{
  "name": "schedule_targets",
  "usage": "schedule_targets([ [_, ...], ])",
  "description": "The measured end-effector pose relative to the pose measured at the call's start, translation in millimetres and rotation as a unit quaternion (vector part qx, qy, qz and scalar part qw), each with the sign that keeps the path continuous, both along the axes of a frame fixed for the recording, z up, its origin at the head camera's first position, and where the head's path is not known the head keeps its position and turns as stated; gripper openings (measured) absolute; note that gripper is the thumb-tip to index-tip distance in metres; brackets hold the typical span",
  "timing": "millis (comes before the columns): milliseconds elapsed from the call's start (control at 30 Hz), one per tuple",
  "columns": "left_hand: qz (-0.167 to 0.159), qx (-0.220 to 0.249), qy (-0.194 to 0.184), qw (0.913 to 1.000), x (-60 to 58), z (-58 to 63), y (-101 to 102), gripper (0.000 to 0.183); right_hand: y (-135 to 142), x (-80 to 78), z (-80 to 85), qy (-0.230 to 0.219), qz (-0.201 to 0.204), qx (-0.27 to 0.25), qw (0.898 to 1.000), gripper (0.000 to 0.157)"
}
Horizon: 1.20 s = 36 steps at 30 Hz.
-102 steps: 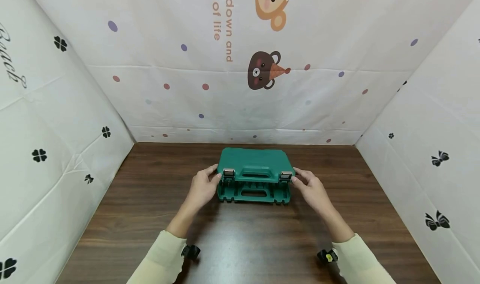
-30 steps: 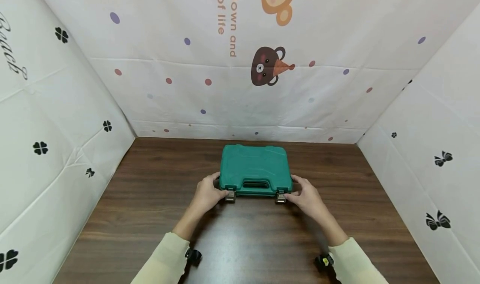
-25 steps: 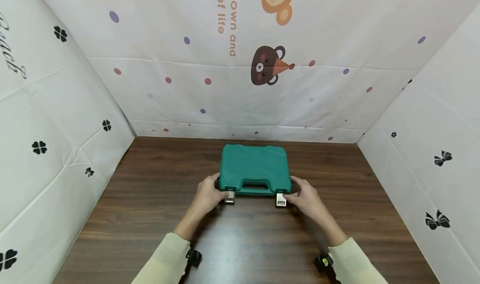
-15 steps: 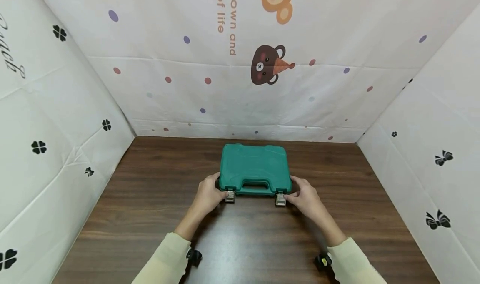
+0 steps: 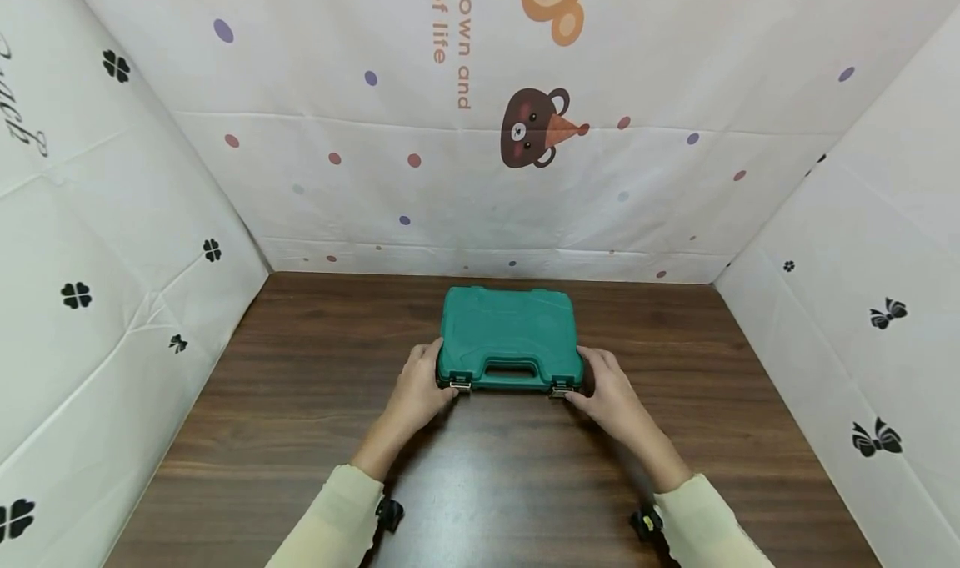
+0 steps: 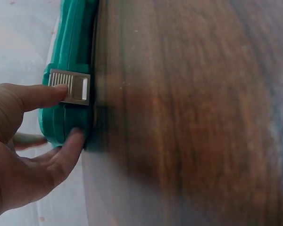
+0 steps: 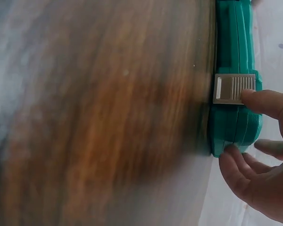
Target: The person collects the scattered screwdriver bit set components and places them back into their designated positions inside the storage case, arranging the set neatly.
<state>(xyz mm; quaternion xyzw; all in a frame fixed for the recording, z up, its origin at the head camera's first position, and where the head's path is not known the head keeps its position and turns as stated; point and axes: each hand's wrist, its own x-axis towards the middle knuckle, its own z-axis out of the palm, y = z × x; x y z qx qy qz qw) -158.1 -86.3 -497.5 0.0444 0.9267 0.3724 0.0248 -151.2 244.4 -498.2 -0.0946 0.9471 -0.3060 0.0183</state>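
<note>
A green plastic carrying case lies flat on the wooden table with its lid down and its handle side facing me. My left hand holds its left front corner, the thumb pressing the metal latch flat against the case's front in the left wrist view. At the opposite corner, my right hand does the same. Its thumb lies on the ribbed part of the other metal latch, while the fingers curl at the case's end. The case's contents are hidden under the lid.
The dark wooden table runs up to a white patterned cloth wall just behind the case. Similar cloth walls stand along the sides. Each wrist wears a small black camera.
The lid, partly raised at first, has come down onto the base. Both latches, which then stuck out toward me, have been pushed up against the case's front by my thumbs.
</note>
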Motion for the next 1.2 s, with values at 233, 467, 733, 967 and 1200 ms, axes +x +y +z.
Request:
schedule_targets([
  [233, -0.021, 0.014, 0.028, 0.9993, -2.7, -3.7, -2, 0.088, -1, -3.0, -1.6, 0.045, 0.049, 0.023, 0.998, 0.080],
  [467, -0.035, 0.027, 0.013, 0.9989, -6.3, -3.5, -3, 0.081, -3, -3.0, -4.3, 0.078, 0.065, 0.047, 0.994, 0.078],
  [733, -0.043, 0.007, 0.021, 0.9988, -9.1, -2.0, -5, 0.082, -2, -4.2, -1.2, 0.103, 0.078, 0.064, 0.990, 0.073],
  [967, -0.037, 0.008, 0.025, 0.9990, -10.6, 0.1, -7, 0.081, 0, -7.0, -0.8, 0.103, 0.087, 0.058, 0.989, 0.072],
  [1200, -0.031, 0.009, 0.015, 0.9994, -12.3, 1.1, -7, 0.078, 0, -7.2, 0.5, 0.115, 0.086, 0.052, 0.988, 0.071],
])
